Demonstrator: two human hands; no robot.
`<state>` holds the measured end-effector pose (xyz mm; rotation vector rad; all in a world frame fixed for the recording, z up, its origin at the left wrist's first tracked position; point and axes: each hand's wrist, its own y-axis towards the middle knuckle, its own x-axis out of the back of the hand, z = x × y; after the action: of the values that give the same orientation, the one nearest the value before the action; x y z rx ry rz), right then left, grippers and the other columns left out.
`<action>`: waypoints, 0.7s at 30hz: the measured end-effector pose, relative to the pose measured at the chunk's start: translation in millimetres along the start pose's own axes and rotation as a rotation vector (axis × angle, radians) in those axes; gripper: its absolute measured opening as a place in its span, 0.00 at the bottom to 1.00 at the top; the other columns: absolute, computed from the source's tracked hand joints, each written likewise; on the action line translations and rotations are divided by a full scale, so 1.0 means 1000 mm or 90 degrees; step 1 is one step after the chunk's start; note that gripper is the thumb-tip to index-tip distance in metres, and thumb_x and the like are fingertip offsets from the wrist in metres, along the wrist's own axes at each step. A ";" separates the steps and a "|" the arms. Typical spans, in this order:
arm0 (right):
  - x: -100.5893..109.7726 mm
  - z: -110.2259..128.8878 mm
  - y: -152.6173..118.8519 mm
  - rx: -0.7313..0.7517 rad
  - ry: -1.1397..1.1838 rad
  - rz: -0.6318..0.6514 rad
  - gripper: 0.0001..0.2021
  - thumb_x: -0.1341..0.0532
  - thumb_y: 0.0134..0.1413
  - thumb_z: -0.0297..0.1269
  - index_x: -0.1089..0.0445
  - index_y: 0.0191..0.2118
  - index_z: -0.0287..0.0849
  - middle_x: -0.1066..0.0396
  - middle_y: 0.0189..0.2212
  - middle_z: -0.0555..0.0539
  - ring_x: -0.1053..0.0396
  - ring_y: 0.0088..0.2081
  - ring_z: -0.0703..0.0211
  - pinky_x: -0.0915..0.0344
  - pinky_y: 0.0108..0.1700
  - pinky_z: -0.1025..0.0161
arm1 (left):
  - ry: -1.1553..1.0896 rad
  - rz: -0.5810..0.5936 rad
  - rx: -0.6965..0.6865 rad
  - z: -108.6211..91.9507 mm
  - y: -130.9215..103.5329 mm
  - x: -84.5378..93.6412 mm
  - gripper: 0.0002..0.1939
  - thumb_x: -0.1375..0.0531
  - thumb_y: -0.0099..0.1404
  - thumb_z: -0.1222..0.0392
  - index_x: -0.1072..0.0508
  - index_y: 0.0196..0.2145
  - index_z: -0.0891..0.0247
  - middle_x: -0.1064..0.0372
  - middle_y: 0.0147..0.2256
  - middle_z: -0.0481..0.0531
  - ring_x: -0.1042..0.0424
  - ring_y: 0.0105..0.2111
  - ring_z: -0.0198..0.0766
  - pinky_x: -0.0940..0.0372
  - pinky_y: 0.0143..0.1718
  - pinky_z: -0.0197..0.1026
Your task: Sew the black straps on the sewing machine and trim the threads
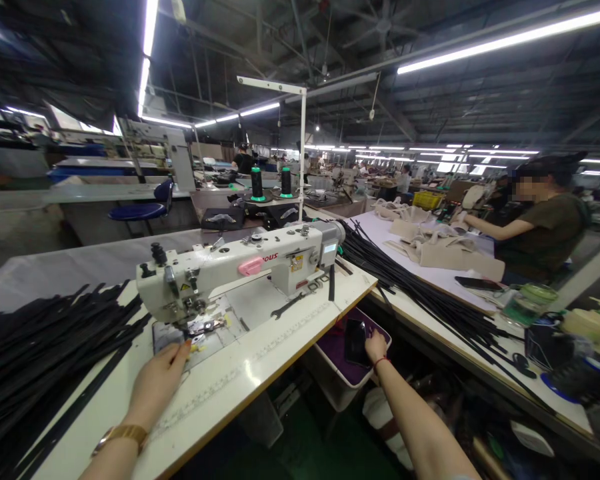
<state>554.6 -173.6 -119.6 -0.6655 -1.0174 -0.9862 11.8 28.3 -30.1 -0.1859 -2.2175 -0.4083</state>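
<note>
My left hand (161,375) rests on the bed of a white sewing machine (240,267), just in front of the needle and presser foot (200,325). Its fingers are pressed together, and whatever they may pinch is too small to make out. My right hand (376,348) reaches down to the right, over a pale bin (347,380) lined with purple cloth. There its fingers close on the edge of a dark, flat, phone-like object (356,341). An open-end wrench (287,305) lies on the table beside the machine's arm.
Long black straps (55,353) heap up at the left; another bundle (410,287) runs along the right table. Thread cones (257,184) stand behind the machine. A co-worker (545,220) handles beige fabric pieces (430,243). A green-tinted jar (529,305) stands near the right edge.
</note>
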 end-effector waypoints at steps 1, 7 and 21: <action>0.000 -0.002 -0.003 0.004 0.001 0.001 0.18 0.43 0.61 0.42 0.35 0.53 0.39 0.32 0.51 0.42 0.33 0.50 0.53 0.36 0.53 0.49 | 0.003 -0.001 0.005 0.000 0.000 0.000 0.25 0.54 0.67 0.40 0.30 0.26 0.59 0.27 0.31 0.51 0.29 0.34 0.44 0.38 0.34 0.39; 0.004 -0.025 -0.012 -0.032 0.035 0.007 0.19 0.43 0.61 0.41 0.38 0.55 0.42 0.37 0.56 0.41 0.36 0.54 0.51 0.36 0.53 0.49 | 0.016 0.000 0.018 0.000 0.000 0.001 0.24 0.53 0.67 0.41 0.29 0.27 0.59 0.26 0.33 0.50 0.29 0.36 0.45 0.38 0.35 0.39; 0.007 -0.042 -0.008 -0.036 0.067 0.053 0.14 0.44 0.62 0.44 0.30 0.42 0.39 0.26 0.40 0.46 0.28 0.41 0.59 0.31 0.45 0.55 | -0.004 -0.011 -0.006 -0.005 -0.001 0.002 0.23 0.53 0.67 0.41 0.30 0.26 0.59 0.26 0.32 0.50 0.28 0.35 0.44 0.38 0.35 0.39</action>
<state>565.0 -214.9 -129.7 -0.6902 -0.8663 -0.9704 13.8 25.2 -26.1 -0.1731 -2.2252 -0.4294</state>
